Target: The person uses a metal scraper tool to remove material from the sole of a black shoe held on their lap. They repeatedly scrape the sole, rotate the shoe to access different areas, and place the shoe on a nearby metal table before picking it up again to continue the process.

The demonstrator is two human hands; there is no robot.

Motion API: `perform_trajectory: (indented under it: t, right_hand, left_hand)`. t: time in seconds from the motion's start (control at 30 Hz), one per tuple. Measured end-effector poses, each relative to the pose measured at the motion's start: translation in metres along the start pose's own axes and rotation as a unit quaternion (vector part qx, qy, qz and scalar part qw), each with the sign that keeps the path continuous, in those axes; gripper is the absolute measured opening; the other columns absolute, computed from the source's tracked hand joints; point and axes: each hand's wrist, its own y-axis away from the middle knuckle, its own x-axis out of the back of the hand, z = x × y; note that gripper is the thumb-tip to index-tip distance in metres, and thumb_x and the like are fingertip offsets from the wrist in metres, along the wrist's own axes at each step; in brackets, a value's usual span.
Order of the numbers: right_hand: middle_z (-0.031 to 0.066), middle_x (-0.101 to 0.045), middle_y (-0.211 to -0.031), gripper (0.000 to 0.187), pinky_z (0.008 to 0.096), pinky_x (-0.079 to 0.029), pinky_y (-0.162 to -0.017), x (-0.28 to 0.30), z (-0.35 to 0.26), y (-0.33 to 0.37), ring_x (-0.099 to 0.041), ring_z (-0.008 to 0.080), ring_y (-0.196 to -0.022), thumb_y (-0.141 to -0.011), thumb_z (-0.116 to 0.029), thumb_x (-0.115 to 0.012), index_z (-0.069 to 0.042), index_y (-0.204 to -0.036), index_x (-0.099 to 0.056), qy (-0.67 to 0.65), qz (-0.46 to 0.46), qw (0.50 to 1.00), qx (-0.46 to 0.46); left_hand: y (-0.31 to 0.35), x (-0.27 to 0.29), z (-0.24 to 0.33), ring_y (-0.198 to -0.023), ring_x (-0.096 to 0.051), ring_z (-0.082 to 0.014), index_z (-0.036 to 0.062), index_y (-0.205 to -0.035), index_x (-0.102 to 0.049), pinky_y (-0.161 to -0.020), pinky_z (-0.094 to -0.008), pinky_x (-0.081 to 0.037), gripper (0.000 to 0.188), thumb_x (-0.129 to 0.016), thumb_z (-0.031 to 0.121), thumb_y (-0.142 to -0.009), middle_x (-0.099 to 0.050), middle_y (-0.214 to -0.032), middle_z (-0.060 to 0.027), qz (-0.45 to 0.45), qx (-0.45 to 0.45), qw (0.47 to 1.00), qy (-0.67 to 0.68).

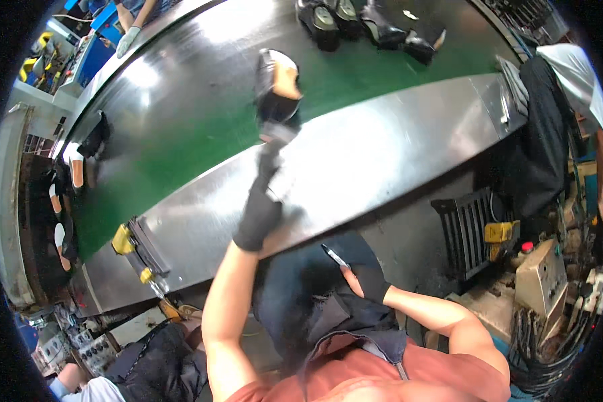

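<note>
Left hand: the dark-gloved left hand (260, 214) is spanning the brushed silver metal tabletop (375, 144), its fingers pointing away from the body; blur is hiding their grip, so I cannot tell whether they are grasping the shoe or only meeting it.
Shoe: a glossy black shoe with a tan and white insole (279, 90) is appearing right at the tips of the left fingers, over the smooth green belt (174, 161); its insole is facing the camera. Whether it is resting or raised is unclear.
Right hand: the dark-gloved right hand (370, 280) is lying low by the thigh, bare fingers closing around a slim white and dark pen (334, 255), seemingly parking it there and leaving the left fingers unencumbered.
Far shoes: a cluster of black leather shoes (318, 27) is standing beyond and right of the left fingers, probably set back so the near strip is staying usable.
Left-side shoes: a black shoe with a tan insole (78, 173) is waiting well left of the left fingers.
Fixture: a black and yellow metal fixture (141, 253) is occupying the near edge, left of the left fingers, perhaps for easy reach.
</note>
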Motion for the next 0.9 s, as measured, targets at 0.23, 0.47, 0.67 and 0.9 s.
perform_trajectory:
  t: [0.23,0.47,0.67,0.9]
  right_hand:
    - [0.0227,-0.048,-0.136,0.043,0.0428,-0.032,-0.108,0.005,0.009,-0.039,-0.043,0.0389,-0.126,-0.090,-0.015,-0.051,-0.004,-0.132,-0.050,-0.059,-0.003,0.995,0.080]
    - [0.0201,-0.052,-0.132,0.046,0.0394,-0.041,-0.101,0.001,0.006,-0.015,-0.055,0.0323,-0.115,-0.096,-0.019,-0.048,-0.003,-0.139,-0.044,0.072,0.009,0.988,0.138]
    - [0.0113,-0.061,-0.111,0.036,0.0290,-0.052,-0.073,0.030,-0.087,0.038,-0.063,0.0129,-0.080,-0.098,-0.027,-0.050,-0.002,-0.124,-0.053,-0.339,-0.113,0.933,0.043]
    - [0.0088,-0.055,-0.080,0.016,0.0299,-0.048,-0.071,0.130,-0.197,0.120,-0.058,0.0193,-0.072,-0.079,-0.017,-0.055,-0.004,-0.086,-0.049,-0.531,0.116,0.684,0.486]
  left_hand:
    - [0.114,-0.036,0.076,-0.110,-0.057,-0.0232,-0.0009,-0.125,-0.056,-0.095,-0.0352,-0.045,0.049,-0.071,0.024,-0.086,-0.062,-0.118,-0.0153,-0.336,0.219,0.910,0.103]
    - [0.243,-0.031,0.034,-0.113,-0.055,-0.0196,0.0004,-0.125,-0.057,-0.098,-0.0333,-0.043,0.040,-0.064,0.022,-0.092,-0.061,-0.122,-0.0105,-0.275,0.353,0.884,0.135]
    - [0.291,-0.044,0.013,-0.090,-0.056,-0.0093,0.0043,-0.119,-0.061,-0.077,-0.0248,-0.046,0.036,-0.056,0.032,-0.097,-0.063,-0.100,-0.0023,-0.152,0.399,0.881,0.204]
    - [0.311,-0.049,0.002,-0.102,-0.063,-0.0222,0.0051,-0.140,-0.039,-0.087,-0.0353,-0.051,0.055,-0.049,0.039,-0.098,-0.058,-0.119,-0.0108,-0.205,0.314,0.835,0.402]
